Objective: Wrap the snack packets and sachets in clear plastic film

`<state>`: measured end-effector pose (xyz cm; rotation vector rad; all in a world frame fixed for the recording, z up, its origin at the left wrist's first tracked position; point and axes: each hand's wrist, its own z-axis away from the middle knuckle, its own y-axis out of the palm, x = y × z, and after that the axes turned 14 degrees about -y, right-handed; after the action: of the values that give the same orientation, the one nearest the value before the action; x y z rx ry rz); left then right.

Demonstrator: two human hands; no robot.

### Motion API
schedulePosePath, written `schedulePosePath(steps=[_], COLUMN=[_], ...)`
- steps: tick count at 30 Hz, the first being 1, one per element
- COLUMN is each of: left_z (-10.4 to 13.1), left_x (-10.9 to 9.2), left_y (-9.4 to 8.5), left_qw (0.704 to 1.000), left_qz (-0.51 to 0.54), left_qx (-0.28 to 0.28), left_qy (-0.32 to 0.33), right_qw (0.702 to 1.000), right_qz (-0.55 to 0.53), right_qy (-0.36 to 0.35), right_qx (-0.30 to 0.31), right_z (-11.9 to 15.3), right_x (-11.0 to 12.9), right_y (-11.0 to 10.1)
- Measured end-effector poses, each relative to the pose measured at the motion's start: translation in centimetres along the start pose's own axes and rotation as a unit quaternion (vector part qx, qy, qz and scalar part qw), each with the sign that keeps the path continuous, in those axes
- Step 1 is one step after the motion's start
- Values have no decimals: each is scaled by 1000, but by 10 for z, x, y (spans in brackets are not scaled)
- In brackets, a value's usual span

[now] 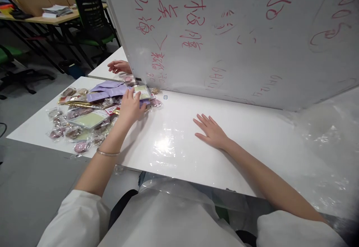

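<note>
My left hand [130,104] reaches over the right side of a heap of packaged goods, its fingers apart. Near its fingertips lie purple packets [108,90] and a pale green flat pack [141,92]; whether the hand touches them I cannot tell. Another pale green flat pack [91,119] rests at the front of the heap, among small clear-wrapped pieces [81,147] in brown and pink. A gold-edged packet [80,104] sticks out to the left. My right hand [211,131] is spread palm down at the white table [174,127], holding nothing.
A whiteboard [224,45] with red writing stands along the table's far side. Clear plastic sheeting [331,153] covers the right end. Another person's hand [120,66] shows beyond the board's left edge. A black office chair [91,15] and a desk [66,18] stand behind.
</note>
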<state>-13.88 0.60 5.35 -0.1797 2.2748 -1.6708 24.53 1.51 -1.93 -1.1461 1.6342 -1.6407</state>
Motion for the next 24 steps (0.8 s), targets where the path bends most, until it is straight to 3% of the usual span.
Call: schedulePosePath(steps=[2, 6, 10, 16, 19, 22, 24], left_z=[-21, -45, -42, -12, 16, 55, 82], left_x=[6, 17, 18, 7, -2, -16, -27], left_y=[4, 10, 12, 1, -5, -8, -7], left_qw=[998, 985, 986, 989, 996, 994, 972], left_qz=[-31, -66, -114, -115, -68, 40, 111], left_qx=[18, 122, 104, 95, 53, -5, -15], left_qy=[-46, -102, -71, -23, 12, 103, 207], right_qw=[1000, 1000, 1000, 1000, 1000, 999, 995], right_qz=[-2, -4, -5, -4, -9, -26, -20], right_qy=[1, 2, 6, 11, 13, 12, 19], right_qx=[-2, -3, -2, 4, 4, -15, -95], right_z=[0, 1, 0, 0, 0, -1, -1], right_x=[-1, -1, 1, 3, 1, 3, 8], right_y=[1, 2, 0, -1, 0, -1, -4])
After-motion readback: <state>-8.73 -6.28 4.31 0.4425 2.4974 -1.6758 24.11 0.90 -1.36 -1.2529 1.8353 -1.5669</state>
